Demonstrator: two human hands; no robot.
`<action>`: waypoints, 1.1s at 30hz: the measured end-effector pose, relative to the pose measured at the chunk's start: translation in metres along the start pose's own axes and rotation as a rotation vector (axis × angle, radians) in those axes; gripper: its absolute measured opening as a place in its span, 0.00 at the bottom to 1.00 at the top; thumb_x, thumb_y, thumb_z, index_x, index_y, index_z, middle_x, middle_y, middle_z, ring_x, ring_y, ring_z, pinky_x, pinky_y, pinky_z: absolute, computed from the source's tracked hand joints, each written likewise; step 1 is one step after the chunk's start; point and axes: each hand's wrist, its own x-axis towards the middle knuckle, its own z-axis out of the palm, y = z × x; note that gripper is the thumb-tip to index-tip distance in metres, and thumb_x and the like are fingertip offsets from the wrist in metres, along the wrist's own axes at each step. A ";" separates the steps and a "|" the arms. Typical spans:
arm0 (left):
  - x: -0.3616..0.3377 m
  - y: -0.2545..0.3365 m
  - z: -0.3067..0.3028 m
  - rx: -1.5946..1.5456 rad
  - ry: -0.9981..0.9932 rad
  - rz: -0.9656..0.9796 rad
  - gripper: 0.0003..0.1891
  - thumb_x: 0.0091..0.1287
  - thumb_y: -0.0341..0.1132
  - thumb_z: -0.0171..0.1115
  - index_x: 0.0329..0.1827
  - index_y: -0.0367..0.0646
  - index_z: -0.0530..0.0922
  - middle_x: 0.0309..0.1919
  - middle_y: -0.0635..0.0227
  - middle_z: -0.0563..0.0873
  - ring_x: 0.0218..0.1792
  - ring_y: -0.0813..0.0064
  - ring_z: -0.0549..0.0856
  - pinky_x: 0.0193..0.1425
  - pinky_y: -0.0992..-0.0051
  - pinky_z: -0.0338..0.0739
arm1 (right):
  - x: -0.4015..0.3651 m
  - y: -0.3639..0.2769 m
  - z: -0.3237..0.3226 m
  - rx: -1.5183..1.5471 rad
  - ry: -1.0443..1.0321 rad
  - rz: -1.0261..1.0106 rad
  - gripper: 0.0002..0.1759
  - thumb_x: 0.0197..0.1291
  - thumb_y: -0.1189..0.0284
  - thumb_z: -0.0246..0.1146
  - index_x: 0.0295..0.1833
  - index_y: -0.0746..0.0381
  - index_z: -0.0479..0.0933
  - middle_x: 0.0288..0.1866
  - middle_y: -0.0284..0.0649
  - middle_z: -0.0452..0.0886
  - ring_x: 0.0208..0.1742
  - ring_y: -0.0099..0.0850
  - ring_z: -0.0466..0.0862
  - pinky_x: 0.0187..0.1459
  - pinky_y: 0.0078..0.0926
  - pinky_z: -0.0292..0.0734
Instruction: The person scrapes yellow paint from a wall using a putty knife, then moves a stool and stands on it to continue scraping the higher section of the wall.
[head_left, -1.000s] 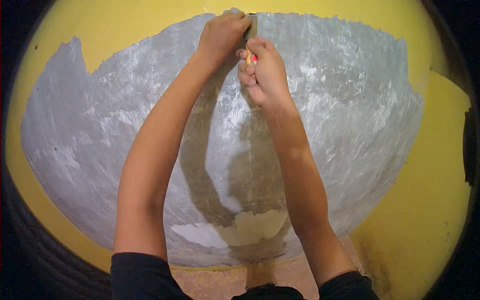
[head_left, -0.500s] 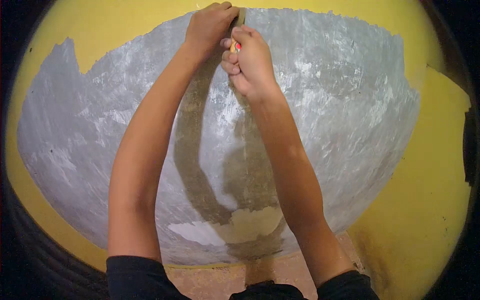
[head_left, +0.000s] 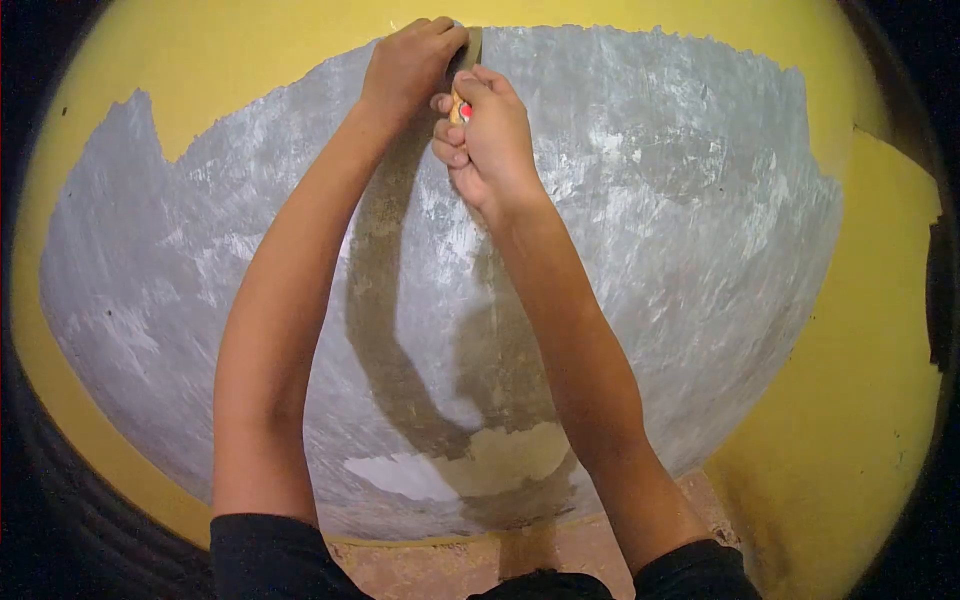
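Observation:
My right hand (head_left: 492, 130) is wrapped round the light yellowish handle of a scraper (head_left: 457, 108), with a red spot showing near my thumb. The scraper's narrow blade, seen almost edge-on, points up to the line where grey wall surface (head_left: 640, 260) meets yellow paint (head_left: 300, 45). Just left of the blade, my left hand (head_left: 412, 65) is closed, its curled fingers against the blade's upper part. My fingertips there are partly hidden.
Ragged paint edges border the grey patch along the top and right. Yellow wall (head_left: 860, 380) continues on the right, with brown stains low down. A reddish-brown floor (head_left: 440, 570) lies at the bottom. Shadows of my arms and head fall across the patch.
Both hands and the scraper have shifted slightly down and left in view. The wall's top edge also sits a little lower, so the camera has tilted slightly. Both grips look the same.

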 end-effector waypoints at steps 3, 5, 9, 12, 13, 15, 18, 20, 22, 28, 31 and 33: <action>0.002 -0.001 0.000 -0.002 0.063 0.042 0.07 0.54 0.34 0.60 0.35 0.45 0.76 0.31 0.67 0.80 0.38 0.63 0.83 0.37 0.65 0.80 | 0.000 0.003 -0.001 0.020 -0.005 -0.005 0.20 0.70 0.68 0.52 0.65 0.58 0.59 0.29 0.37 0.71 0.16 0.20 0.63 0.14 0.18 0.55; -0.011 0.005 0.000 -0.009 0.056 0.056 0.06 0.54 0.33 0.60 0.34 0.45 0.76 0.31 0.67 0.79 0.37 0.63 0.83 0.36 0.65 0.80 | -0.005 0.009 -0.007 0.024 -0.020 -0.020 0.21 0.71 0.68 0.52 0.65 0.58 0.59 0.29 0.37 0.71 0.16 0.20 0.63 0.14 0.18 0.55; 0.001 0.009 0.003 -0.001 0.105 0.046 0.04 0.54 0.32 0.59 0.31 0.44 0.76 0.31 0.67 0.79 0.35 0.64 0.83 0.35 0.66 0.80 | -0.001 0.004 -0.010 0.008 0.019 -0.010 0.21 0.71 0.68 0.52 0.65 0.57 0.58 0.29 0.37 0.71 0.14 0.20 0.63 0.12 0.17 0.53; 0.010 0.008 0.003 -0.012 0.105 0.009 0.04 0.53 0.31 0.59 0.31 0.44 0.76 0.31 0.67 0.80 0.35 0.65 0.83 0.35 0.68 0.80 | 0.005 0.000 -0.004 0.032 -0.004 -0.027 0.20 0.70 0.69 0.52 0.64 0.56 0.58 0.30 0.37 0.72 0.14 0.19 0.63 0.11 0.16 0.53; 0.008 0.009 0.002 -0.021 0.095 -0.005 0.04 0.53 0.30 0.60 0.31 0.44 0.77 0.31 0.67 0.80 0.35 0.65 0.83 0.35 0.68 0.80 | 0.002 0.001 -0.005 0.044 0.009 -0.020 0.20 0.70 0.69 0.52 0.65 0.56 0.58 0.30 0.37 0.72 0.14 0.18 0.63 0.11 0.16 0.53; -0.002 0.016 -0.002 -0.035 0.141 0.035 0.05 0.52 0.30 0.60 0.31 0.44 0.77 0.31 0.67 0.80 0.34 0.65 0.83 0.35 0.68 0.80 | -0.008 0.006 -0.013 0.026 0.005 -0.007 0.20 0.70 0.69 0.52 0.65 0.56 0.58 0.30 0.37 0.72 0.14 0.18 0.63 0.11 0.16 0.53; 0.006 0.012 0.001 -0.044 0.157 0.033 0.05 0.52 0.30 0.60 0.32 0.43 0.77 0.31 0.67 0.80 0.34 0.65 0.82 0.36 0.68 0.80 | -0.001 0.000 -0.011 0.010 -0.006 0.009 0.20 0.71 0.69 0.51 0.65 0.56 0.58 0.31 0.37 0.72 0.14 0.18 0.64 0.11 0.15 0.54; 0.012 0.008 0.002 -0.031 0.144 0.004 0.06 0.52 0.30 0.60 0.32 0.43 0.77 0.31 0.67 0.80 0.34 0.64 0.82 0.36 0.68 0.80 | 0.003 -0.003 -0.004 0.014 -0.027 -0.006 0.20 0.71 0.69 0.51 0.65 0.56 0.58 0.31 0.37 0.71 0.15 0.17 0.64 0.11 0.15 0.54; 0.008 0.006 0.000 -0.093 0.045 -0.044 0.09 0.52 0.31 0.61 0.38 0.44 0.78 0.38 0.66 0.84 0.38 0.61 0.84 0.40 0.66 0.80 | -0.001 0.000 0.003 0.029 0.004 -0.017 0.20 0.71 0.69 0.51 0.66 0.56 0.59 0.31 0.37 0.71 0.14 0.17 0.64 0.11 0.15 0.54; 0.000 0.016 -0.006 -0.067 0.193 0.061 0.07 0.52 0.29 0.60 0.34 0.43 0.78 0.34 0.67 0.81 0.37 0.66 0.83 0.39 0.69 0.80 | -0.008 0.009 -0.012 -0.018 0.012 -0.039 0.20 0.72 0.68 0.52 0.66 0.57 0.60 0.30 0.36 0.71 0.13 0.18 0.63 0.11 0.16 0.54; 0.007 0.011 -0.005 -0.095 0.045 -0.030 0.14 0.51 0.28 0.63 0.42 0.41 0.80 0.43 0.64 0.84 0.42 0.63 0.84 0.43 0.69 0.81 | -0.002 0.004 -0.009 -0.058 0.000 -0.057 0.20 0.72 0.66 0.53 0.65 0.58 0.60 0.29 0.35 0.71 0.13 0.19 0.64 0.11 0.17 0.54; 0.004 0.010 -0.007 -0.099 0.089 -0.003 0.15 0.50 0.28 0.63 0.43 0.40 0.80 0.43 0.64 0.84 0.43 0.63 0.84 0.44 0.69 0.81 | 0.001 0.005 -0.012 -0.077 -0.011 -0.057 0.20 0.72 0.66 0.53 0.65 0.57 0.60 0.28 0.35 0.71 0.13 0.18 0.64 0.11 0.17 0.55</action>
